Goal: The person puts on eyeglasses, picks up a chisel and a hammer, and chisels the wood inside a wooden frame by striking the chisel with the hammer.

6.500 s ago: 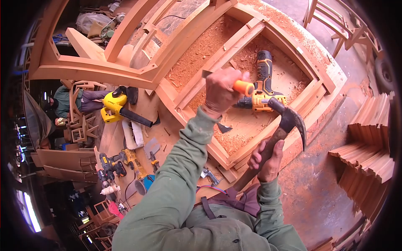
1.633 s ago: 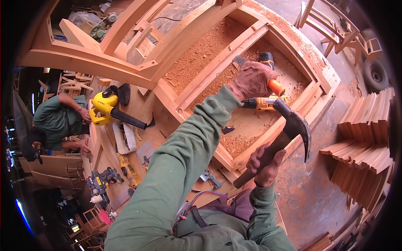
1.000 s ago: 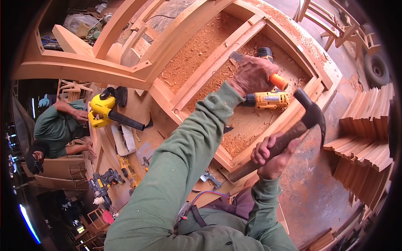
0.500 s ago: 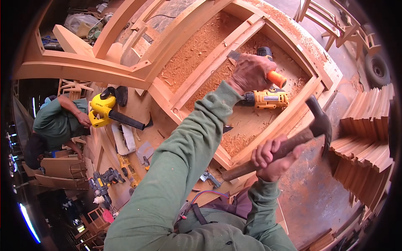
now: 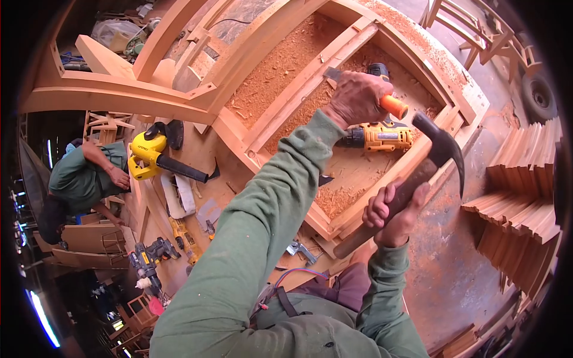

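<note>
My left hand is closed round a chisel with an orange handle. The chisel's flat blade lies at the middle rail of a wooden frame. Lower right, my right hand grips the wooden handle of a claw hammer. The hammer's head is just right of the chisel handle's end, with a small gap between them. Under and beside my left hand, a yellow and black drill lies inside the frame among wood shavings.
A yellow blower sits on the bench to the left, with several power tools below it. Beyond the bench edge a person bends forward. Stacked wood pieces, a wheel and a chair frame stand at the right.
Since half a second ago the hammer head has come up and left, closer to the chisel handle. Over the longer span, the chisel has shifted right and up along the rail.
</note>
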`<state>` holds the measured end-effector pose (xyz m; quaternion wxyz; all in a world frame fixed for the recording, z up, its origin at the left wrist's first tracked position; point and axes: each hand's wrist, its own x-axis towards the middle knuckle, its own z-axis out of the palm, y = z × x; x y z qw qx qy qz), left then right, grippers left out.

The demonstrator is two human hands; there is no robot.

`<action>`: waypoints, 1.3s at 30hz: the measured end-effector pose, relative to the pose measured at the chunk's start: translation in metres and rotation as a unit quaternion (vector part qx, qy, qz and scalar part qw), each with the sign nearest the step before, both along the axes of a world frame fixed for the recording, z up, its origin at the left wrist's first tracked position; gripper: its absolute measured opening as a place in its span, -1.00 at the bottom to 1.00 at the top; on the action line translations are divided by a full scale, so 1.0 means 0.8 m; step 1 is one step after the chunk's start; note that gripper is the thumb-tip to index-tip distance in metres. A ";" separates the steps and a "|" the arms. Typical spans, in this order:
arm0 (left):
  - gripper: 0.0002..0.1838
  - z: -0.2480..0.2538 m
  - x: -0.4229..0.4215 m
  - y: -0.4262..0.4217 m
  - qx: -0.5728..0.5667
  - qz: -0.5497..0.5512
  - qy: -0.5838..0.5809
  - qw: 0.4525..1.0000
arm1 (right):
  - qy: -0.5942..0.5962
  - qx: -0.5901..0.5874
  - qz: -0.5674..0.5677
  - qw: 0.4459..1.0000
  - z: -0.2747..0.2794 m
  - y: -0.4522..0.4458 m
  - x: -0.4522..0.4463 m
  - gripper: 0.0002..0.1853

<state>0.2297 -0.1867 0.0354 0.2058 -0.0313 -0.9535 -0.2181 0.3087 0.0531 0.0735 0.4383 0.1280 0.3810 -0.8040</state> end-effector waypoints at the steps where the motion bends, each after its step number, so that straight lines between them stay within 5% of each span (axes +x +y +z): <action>1: -0.80 0.003 -0.005 -0.003 -0.005 -0.002 0.008 1.000 | 0.016 -0.027 -0.030 0.999 -0.004 -0.003 0.004 -0.20; 4: -0.80 0.002 -0.002 -0.005 -0.004 -0.002 0.008 1.000 | 0.023 -0.106 -0.094 0.990 -0.011 -0.012 0.016 -0.21; 8: -0.80 0.004 -0.006 -0.007 -0.001 -0.002 0.036 0.999 | 0.014 0.039 0.029 0.999 0.002 -0.014 -0.016 -0.23; 12: -0.82 0.002 0.001 -0.010 -0.008 -0.009 0.018 1.000 | 0.041 -0.076 -0.080 0.993 -0.004 -0.016 0.011 -0.23; 17: -0.82 0.008 -0.003 -0.014 -0.025 -0.002 0.025 0.999 | -0.013 0.021 0.058 0.998 -0.009 -0.012 -0.018 -0.21; 24: -0.88 0.015 0.004 -0.013 -0.003 -0.008 0.045 0.999 | -0.002 -0.003 0.032 0.999 -0.009 -0.014 0.006 -0.21; 28: -0.72 0.018 0.009 -0.006 0.002 -0.012 0.106 0.994 | 0.040 0.031 0.079 0.996 -0.004 0.006 -0.011 -0.24; 33: -0.66 0.066 0.071 0.005 -0.077 0.107 0.135 0.982 | 0.088 0.065 0.022 0.994 -0.014 0.048 0.017 -0.29; 39: -0.75 0.038 0.059 0.033 -0.037 -0.031 0.064 0.997 | 0.144 0.075 -0.027 0.986 -0.009 0.050 0.029 -0.25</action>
